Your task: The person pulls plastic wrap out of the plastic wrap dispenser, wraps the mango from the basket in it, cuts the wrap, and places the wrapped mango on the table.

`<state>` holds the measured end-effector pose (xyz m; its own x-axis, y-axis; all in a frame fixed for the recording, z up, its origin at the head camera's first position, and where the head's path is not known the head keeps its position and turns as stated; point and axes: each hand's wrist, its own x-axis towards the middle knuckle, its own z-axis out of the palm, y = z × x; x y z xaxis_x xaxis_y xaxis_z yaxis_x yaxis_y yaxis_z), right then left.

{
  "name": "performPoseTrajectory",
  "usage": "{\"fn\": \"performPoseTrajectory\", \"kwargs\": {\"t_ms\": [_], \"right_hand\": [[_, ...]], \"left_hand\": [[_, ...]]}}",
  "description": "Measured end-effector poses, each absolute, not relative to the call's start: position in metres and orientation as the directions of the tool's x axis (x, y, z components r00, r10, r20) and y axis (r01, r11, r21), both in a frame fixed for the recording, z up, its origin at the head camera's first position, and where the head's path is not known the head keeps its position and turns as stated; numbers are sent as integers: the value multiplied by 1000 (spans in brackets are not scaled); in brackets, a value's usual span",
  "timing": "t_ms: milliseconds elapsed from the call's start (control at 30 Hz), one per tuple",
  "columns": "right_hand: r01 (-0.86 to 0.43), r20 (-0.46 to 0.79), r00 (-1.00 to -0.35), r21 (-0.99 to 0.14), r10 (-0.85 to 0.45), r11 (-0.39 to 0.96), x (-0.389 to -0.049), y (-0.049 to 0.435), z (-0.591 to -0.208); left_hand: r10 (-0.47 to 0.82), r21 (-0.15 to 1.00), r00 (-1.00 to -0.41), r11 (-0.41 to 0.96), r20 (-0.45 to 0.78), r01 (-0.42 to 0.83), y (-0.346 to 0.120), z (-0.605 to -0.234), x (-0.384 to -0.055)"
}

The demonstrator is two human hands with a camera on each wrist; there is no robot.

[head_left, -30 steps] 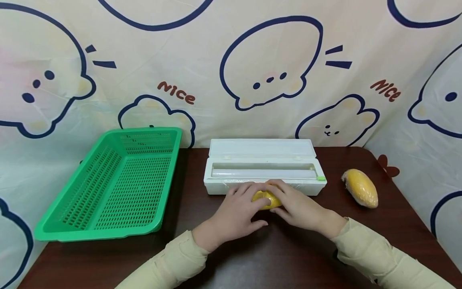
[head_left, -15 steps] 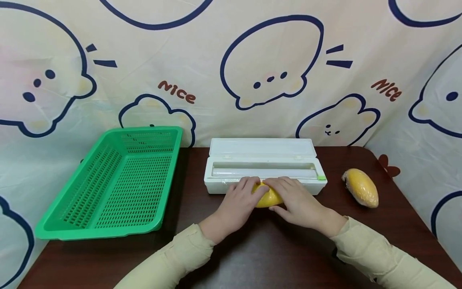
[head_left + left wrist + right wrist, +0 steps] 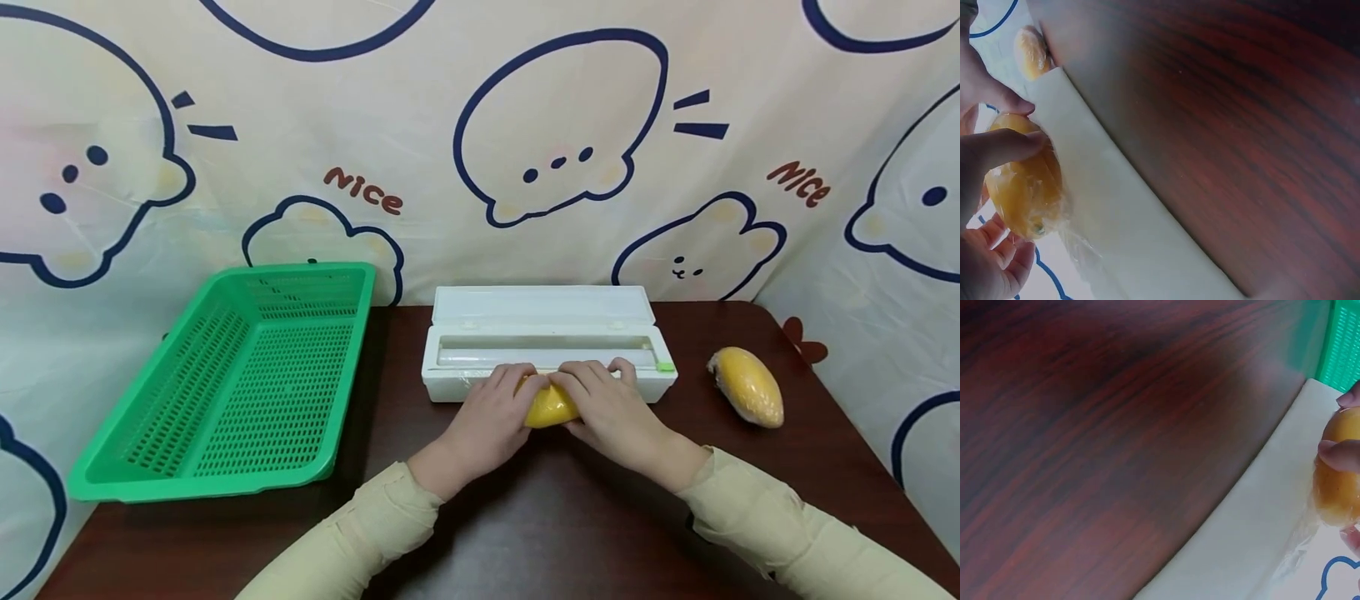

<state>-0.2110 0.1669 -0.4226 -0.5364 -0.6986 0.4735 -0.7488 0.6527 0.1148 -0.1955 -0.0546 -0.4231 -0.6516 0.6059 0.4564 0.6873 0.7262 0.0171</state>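
Dark wood-grain table (image 3: pixel 525 533), printed backdrop (image 3: pixel 420 108) | film-wrapped mango (image 3: pixel 551 407) before white cling-film dispenser (image 3: pixel 452 385) | your left hand (image 3: pixel 486 417) and right hand (image 3: pixel 617 417) both grip it | left thumb (image 3: pixel 1017 145), splayed clear a second ago, presses it: wrapping hold likely steadier

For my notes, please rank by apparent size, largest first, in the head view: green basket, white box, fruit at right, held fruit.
Green basket
White box
Fruit at right
Held fruit: partly hidden, so unranked.
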Motion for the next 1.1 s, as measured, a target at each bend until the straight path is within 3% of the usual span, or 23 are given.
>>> {"fn": "performPoseTrajectory", "kwargs": {"t_ms": [200,400,1100], "right_hand": [[-733,477,-554,109,-683,671,-210,166,-422],[-730,496,-542,121,-678,672,-208,167,-421],[-741,501,-520,137,-691,657,-207,168,-419]], "left_hand": [[600,-14,-677,753,425,658,-53,-423,-192],[593,-83,-603,746,533,660,-53,-425,-193],[605,29,-573,674,554,739,-65,-425,-194]]}}
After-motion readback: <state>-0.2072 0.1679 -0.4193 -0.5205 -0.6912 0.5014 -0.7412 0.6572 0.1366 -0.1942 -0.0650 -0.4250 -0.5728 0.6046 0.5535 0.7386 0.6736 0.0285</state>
